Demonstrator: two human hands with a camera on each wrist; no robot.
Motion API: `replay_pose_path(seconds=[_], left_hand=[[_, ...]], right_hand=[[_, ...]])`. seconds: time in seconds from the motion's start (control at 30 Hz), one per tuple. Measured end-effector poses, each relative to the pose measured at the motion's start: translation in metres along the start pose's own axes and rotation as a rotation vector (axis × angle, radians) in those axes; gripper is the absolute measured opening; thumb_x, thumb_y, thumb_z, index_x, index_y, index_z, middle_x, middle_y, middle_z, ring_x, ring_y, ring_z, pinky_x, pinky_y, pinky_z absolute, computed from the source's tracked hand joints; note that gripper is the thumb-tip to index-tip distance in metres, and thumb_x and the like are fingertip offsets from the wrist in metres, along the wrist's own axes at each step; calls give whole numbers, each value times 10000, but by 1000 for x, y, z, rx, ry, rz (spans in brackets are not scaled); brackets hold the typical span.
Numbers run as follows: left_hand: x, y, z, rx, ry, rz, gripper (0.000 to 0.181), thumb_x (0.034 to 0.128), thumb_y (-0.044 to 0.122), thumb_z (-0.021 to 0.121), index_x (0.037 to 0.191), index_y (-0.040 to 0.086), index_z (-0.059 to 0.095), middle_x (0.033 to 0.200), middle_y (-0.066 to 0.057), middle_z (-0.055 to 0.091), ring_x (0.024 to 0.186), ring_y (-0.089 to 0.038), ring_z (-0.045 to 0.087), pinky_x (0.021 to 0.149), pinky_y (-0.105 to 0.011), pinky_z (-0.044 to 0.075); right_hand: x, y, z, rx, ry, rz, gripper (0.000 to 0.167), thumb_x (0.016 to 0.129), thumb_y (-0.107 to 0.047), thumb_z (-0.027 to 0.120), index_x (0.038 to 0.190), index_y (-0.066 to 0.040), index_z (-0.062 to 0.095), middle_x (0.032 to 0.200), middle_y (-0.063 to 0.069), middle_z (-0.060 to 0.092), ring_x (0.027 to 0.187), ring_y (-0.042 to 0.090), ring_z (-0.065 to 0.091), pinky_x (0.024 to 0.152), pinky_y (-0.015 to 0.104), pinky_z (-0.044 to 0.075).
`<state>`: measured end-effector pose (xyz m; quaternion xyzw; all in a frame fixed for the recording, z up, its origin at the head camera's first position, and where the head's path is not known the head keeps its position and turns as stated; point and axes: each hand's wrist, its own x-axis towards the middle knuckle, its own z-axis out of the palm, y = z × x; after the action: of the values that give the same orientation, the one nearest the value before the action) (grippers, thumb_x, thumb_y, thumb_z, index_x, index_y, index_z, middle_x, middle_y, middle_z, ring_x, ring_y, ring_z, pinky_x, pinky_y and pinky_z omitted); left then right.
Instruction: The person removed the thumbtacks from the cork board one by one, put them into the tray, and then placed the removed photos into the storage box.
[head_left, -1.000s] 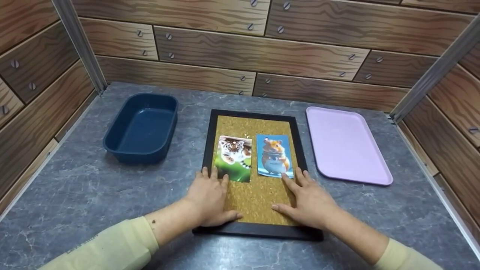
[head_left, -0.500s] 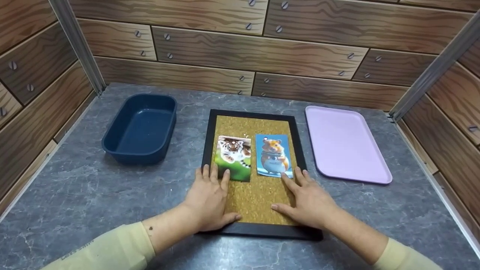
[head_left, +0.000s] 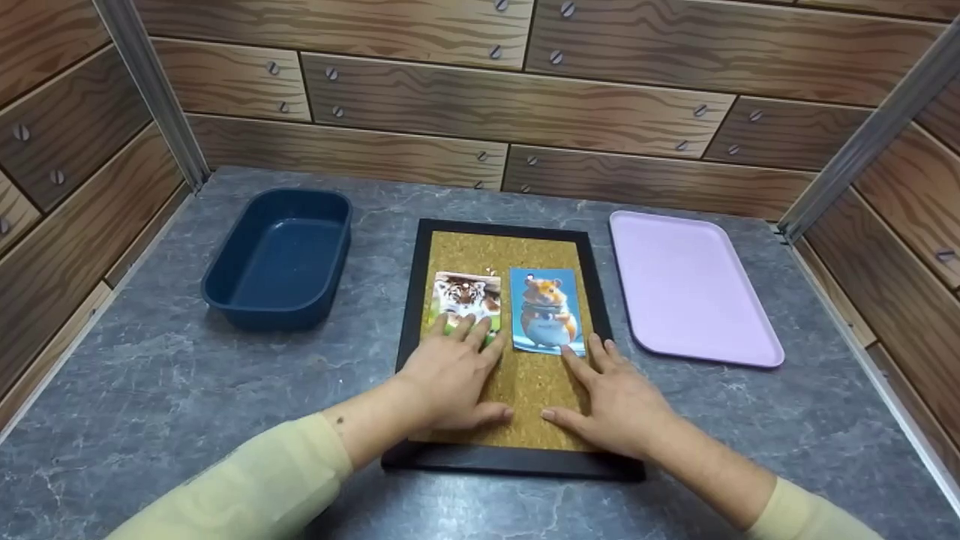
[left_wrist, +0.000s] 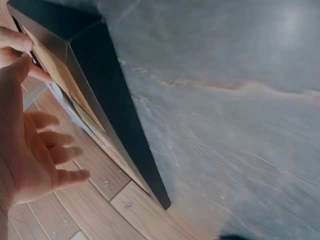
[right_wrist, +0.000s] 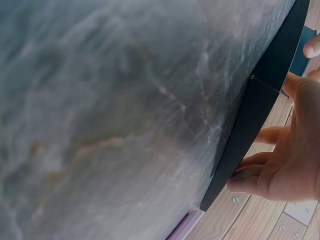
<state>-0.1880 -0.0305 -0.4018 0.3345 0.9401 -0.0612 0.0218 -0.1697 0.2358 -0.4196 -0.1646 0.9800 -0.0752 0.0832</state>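
Note:
A cork board (head_left: 525, 401) with a black frame (head_left: 517, 460) lies on the table. Two picture cards sit side by side on it: a tiger cub card (head_left: 466, 294) on the left and a hamster card (head_left: 549, 311) on the right. My left hand (head_left: 454, 379), fingers spread, is over the lower part of the tiger card and hides it; in the left wrist view this hand (left_wrist: 35, 155) appears slightly above the board. My right hand (head_left: 622, 401) rests on the board's right edge, its index fingertip at the hamster card's lower corner.
A dark blue bin (head_left: 281, 262) stands to the left of the board. On the right lies a flat lilac tray (head_left: 694, 289). Wood-patterned walls (head_left: 517, 97) enclose the back and sides of the grey marbled table (head_left: 187, 420).
My left hand has moved from the board's left edge rightward and up, over the tiger card. The right hand, the board and the cards have stayed in place.

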Motion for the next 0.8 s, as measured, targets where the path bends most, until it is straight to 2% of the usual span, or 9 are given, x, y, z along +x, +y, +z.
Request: replay_pose_path(seconds=[0.13,0.3,0.4,0.57,0.8], left_hand=[[17,-4,1,-26,-8,48,1036,965,840,418,1685,104,299,1701,-175,327,1557,-390,329,1250,-622,254],[33,-10,4,-15,-25,156,1070,934,867,448,1687,121,298,1736,-108,264,1592,-347,254,1268,-587,230],[39,-14,6,-5,-39,206,1101,911,895,442,1689,130,296,1749,-75,233,1605,-311,223,1276,-552,230],[45,-16,11,-21,-48,239,1138,887,928,418,1699,145,266,1754,-67,217,1615,-290,188,1295,-498,190],[49,-20,21,-32,-30,294,1114,901,935,348,1712,181,229,1763,-53,191,1622,-285,157,1302,-489,159]], right_hand=[[0,1,0,0,15,-12,1028,929,-818,552,1632,-79,424,1661,364,252,1514,584,258,1144,715,362],[-1,2,0,2,18,-19,1022,933,-818,547,1629,-79,431,1660,364,256,1509,585,271,1127,719,381],[-1,1,0,-5,16,-20,1027,930,-825,540,1626,-77,437,1659,365,259,1505,588,276,1122,720,386],[0,1,0,-9,21,-21,1018,932,-814,554,1622,-72,443,1655,369,264,1503,589,283,1122,714,391],[0,0,-1,-4,10,-11,1033,926,-830,541,1629,-82,432,1663,364,251,1510,589,264,1124,725,380]])
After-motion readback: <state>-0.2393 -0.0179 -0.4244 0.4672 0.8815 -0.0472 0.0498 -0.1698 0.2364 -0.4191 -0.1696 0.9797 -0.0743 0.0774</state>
